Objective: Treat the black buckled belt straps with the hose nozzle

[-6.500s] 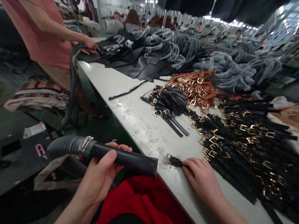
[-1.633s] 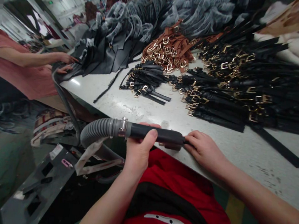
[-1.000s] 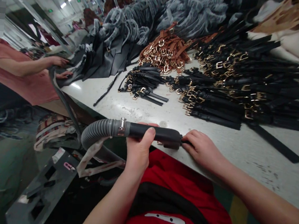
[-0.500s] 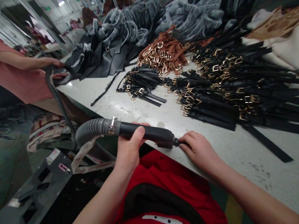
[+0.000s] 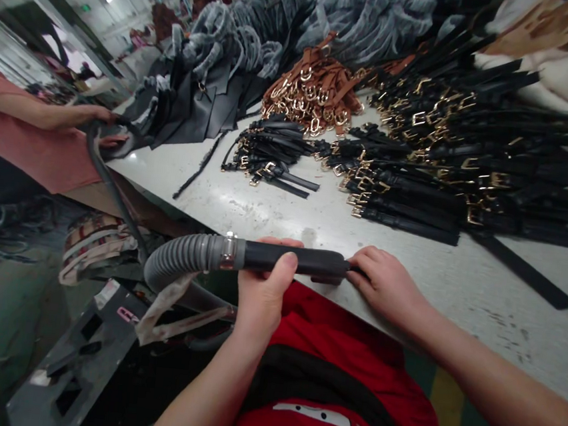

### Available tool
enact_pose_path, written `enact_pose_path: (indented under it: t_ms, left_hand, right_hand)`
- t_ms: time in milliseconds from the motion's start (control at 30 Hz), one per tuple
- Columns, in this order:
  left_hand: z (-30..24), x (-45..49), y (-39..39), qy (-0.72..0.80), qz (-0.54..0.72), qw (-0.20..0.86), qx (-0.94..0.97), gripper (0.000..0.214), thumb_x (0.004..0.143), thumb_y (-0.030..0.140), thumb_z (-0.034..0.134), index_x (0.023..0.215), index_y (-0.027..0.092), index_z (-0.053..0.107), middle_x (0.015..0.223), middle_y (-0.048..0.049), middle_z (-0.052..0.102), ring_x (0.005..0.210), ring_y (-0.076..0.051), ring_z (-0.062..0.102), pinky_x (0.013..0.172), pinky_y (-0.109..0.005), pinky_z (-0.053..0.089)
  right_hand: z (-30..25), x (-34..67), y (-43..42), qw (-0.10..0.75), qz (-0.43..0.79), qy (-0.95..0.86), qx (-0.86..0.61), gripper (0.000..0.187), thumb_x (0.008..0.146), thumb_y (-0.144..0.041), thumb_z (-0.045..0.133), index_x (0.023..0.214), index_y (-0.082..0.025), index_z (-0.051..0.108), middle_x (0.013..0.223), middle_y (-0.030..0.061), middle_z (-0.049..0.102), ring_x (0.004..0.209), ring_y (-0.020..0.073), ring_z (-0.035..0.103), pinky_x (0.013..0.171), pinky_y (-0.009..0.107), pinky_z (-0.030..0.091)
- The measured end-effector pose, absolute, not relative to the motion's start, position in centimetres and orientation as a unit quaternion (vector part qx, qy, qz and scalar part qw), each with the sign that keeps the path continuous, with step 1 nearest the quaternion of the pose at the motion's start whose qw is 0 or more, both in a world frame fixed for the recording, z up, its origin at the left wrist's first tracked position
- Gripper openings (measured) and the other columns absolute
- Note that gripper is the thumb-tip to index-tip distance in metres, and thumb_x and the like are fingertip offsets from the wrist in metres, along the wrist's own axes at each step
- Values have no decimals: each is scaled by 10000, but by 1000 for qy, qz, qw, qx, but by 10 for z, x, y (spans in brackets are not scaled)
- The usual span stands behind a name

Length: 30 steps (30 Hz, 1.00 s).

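Observation:
My left hand (image 5: 262,294) is wrapped round a black hose nozzle (image 5: 309,261), its thumb lying along the top. A metal clamp (image 5: 229,251) joins the nozzle to a grey ribbed hose (image 5: 179,258) that bends down on the left. At the nozzle's tip, my right hand (image 5: 382,283) is closed, with fingertips pinching a small black strap (image 5: 353,268). Most of that strap is hidden by the fingers and the nozzle. Both hands are at the near edge of the white table (image 5: 263,218).
Black buckled straps lie in a small bundle (image 5: 274,155) and a large pile (image 5: 418,179). Behind them are brown buckled straps (image 5: 315,99) and wrapped handles (image 5: 367,20). A co-worker's hand (image 5: 97,115) is at the far left. A grey metal box (image 5: 74,353) stands below left.
My left hand and the nozzle have shifted right, and the nozzle has turned a little. Its tip is closer to my right hand's fingers, covering more of the strap.

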<state>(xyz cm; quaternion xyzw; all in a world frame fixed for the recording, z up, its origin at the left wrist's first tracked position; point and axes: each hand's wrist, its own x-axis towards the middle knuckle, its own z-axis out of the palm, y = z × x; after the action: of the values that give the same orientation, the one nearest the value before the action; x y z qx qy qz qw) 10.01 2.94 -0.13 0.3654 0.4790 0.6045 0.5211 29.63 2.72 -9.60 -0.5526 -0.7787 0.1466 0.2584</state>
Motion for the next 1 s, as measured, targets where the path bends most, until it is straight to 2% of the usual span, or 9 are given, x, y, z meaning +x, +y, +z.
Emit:
enact_pose_path:
  t_ms: [200,400,767,1000]
  left_hand:
    - [2,71,26,491,617,529,314,324,598,316,806,834,197,618,795,-25,720,803,-212,694,734,-357,555]
    - [4,30,21,497,666,495,256,293,597,316,800,828,229,642,825,-3,728,863,-208,692,791,-365,552]
    - [-18,64,33,475,644,545,250,340,632,365,770,864,205,580,817,-12,710,816,-195,690,742,-332,535]
    - [-14,62,23,467,641,547,270,362,618,324,790,888,223,571,832,-1,718,849,-198,692,774,-351,535]
  right_hand:
    - [-97,298,27,259,142,-781,-550,144,867,-221,511,902,-174,642,864,83,624,824,219,565,736,350,433]
    - [-100,299,26,260,126,-782,-552,173,872,-237,496,918,-193,657,877,82,629,813,216,564,724,349,436]
    - [-100,301,27,260,140,-785,-545,218,878,-250,484,939,-189,685,884,92,631,808,216,579,719,363,465]
    - [-99,301,27,251,130,-791,-543,214,876,-243,491,941,-175,683,884,94,628,806,217,576,721,357,459]
